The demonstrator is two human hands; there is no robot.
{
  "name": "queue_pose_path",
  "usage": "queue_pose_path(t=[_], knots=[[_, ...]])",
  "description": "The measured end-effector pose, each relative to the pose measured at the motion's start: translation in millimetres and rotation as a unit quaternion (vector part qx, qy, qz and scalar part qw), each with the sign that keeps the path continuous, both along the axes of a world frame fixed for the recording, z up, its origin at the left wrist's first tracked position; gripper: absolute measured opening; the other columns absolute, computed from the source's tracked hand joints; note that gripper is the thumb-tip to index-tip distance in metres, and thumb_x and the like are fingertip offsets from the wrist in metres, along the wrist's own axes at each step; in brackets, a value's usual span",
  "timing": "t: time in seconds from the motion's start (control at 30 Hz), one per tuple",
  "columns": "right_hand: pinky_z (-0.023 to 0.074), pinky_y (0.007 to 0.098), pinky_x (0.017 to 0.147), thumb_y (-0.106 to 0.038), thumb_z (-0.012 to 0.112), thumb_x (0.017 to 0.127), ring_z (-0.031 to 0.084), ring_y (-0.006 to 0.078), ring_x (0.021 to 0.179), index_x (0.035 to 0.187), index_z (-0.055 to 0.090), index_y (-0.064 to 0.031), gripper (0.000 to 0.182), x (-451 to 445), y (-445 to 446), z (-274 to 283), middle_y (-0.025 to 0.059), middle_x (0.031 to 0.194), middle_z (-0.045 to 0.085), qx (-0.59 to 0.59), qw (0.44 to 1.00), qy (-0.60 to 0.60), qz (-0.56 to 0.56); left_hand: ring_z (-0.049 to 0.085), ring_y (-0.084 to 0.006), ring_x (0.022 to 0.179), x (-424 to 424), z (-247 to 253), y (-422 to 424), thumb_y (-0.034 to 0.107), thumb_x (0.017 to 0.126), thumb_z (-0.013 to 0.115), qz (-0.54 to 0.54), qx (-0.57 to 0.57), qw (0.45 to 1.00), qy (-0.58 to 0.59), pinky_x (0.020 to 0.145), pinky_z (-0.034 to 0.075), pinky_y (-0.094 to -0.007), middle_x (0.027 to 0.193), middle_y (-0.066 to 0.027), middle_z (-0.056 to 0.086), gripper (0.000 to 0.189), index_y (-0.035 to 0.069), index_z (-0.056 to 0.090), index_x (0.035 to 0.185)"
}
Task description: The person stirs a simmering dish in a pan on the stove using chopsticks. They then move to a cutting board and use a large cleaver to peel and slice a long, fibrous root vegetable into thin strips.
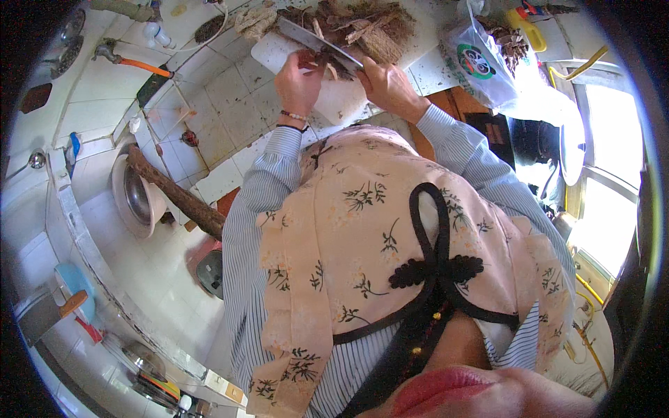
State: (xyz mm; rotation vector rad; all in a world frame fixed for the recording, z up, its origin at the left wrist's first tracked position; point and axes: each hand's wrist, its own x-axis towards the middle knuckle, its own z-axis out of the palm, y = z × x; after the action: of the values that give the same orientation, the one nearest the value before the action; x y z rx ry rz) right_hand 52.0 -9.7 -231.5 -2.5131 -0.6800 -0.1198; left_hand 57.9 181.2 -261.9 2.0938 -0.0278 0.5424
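My right hand (389, 86) grips the handle end of a cleaver (308, 37), whose long metal blade slants up and to the left over a white cutting board (339, 99). The handle is hidden in the fist. On the near side of the blade, my left hand (299, 83), with a beaded bracelet at the wrist, has its fingers curled on a dark dried plant piece (339, 67) lying at the cutting edge. Beyond the blade, a heap of brown dried bark-like pieces (360, 18) covers the board's far part, with a thick fibrous chunk (384, 44) near my right hand.
A pale crumpled cloth (255, 22) lies left of the heap. At right stands a white plastic bag (481, 68) with dried brown pieces, near a yellow bottle (528, 31). Dark crumbs dot the tiled counter (225, 99). A basin (137, 190) and a wooden pole (177, 193) are lower left.
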Motion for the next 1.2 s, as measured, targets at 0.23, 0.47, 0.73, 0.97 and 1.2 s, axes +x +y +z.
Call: queue_pose_path(t=[0.23, 0.47, 0.73, 0.97, 1.2], knots=[[0.0404, 0.0428, 0.04, -0.012, 0.056, 0.087, 0.052, 0.0378, 0.046, 0.085, 0.046, -0.0016, 0.015, -9.3, 0.3, 30.4, 0.0183, 0.053, 0.051, 0.013, 0.999, -0.046, 0.015, 0.062, -0.0279, 0.064, -11.5, -26.3, -15.5, 0.009, 0.069, 0.068, 0.006, 0.055, 0.997, -0.048, 0.057, 0.05, -0.0366, 0.075, -0.008, 0.064, 0.008, 0.009, 0.063, 0.076], [0.0384, 0.0412, 0.038, -0.012, 0.056, 0.087, 0.051, 0.0344, 0.042, 0.085, 0.046, -0.0034, 0.013, -2.5, 9.9, 38.9, 0.0164, 0.051, 0.05, 0.01, 0.998, -0.063, 0.027, 0.061, -0.0271, 0.068, -9.3, -20.7, 0.8, 0.006, 0.07, 0.065, 0.021, 0.138, 0.986, -0.089, 0.057, 0.05, -0.036, 0.076, -0.0066, 0.062, 0.011, 0.01, 0.062, 0.08], [0.0391, 0.0402, 0.037, -0.012, 0.055, 0.088, 0.053, 0.0329, 0.042, 0.089, 0.049, -0.002, 0.012, -2.9, 12.8, 41.1, 0.0154, 0.05, 0.051, 0.025, 0.996, -0.07, 0.039, 0.061, -0.0262, 0.067, -9.8, -18.2, -5.4, 0.006, 0.071, 0.065, 0.003, 0.123, 0.986, -0.11, 0.056, 0.049, -0.0357, 0.077, -0.0062, 0.063, 0.013, 0.011, 0.062, 0.082], [0.043, 0.0453, 0.041, -0.014, 0.057, 0.083, 0.055, 0.0375, 0.046, 0.087, 0.05, -0.0007, 0.015, 2.0, 0.5, -45.8, 0.0211, 0.051, 0.052, -0.014, 0.998, 0.061, -0.002, 0.061, -0.0275, 0.069, -10.4, -25.7, 2.1, 0.002, 0.069, 0.065, -0.016, 0.098, 0.992, -0.075, 0.058, 0.049, -0.0363, 0.076, -0.0087, 0.062, 0.015, 0.008, 0.06, 0.081], [0.0451, 0.0431, 0.044, -0.019, 0.056, 0.088, 0.056, 0.0348, 0.047, 0.088, 0.052, -0.0012, 0.018, 23.3, 0.6, -17.9, 0.0175, 0.055, 0.055, 0.052, 0.998, -0.008, -0.03, 0.063, -0.0236, 0.066, -0.6, -53.2, 23.0, 0.003, 0.069, 0.067, 0.06, -0.038, 0.997, -0.014, 0.062, 0.05, -0.0327, 0.075, -0.0098, 0.065, 0.016, 0.004, 0.061, 0.084]])
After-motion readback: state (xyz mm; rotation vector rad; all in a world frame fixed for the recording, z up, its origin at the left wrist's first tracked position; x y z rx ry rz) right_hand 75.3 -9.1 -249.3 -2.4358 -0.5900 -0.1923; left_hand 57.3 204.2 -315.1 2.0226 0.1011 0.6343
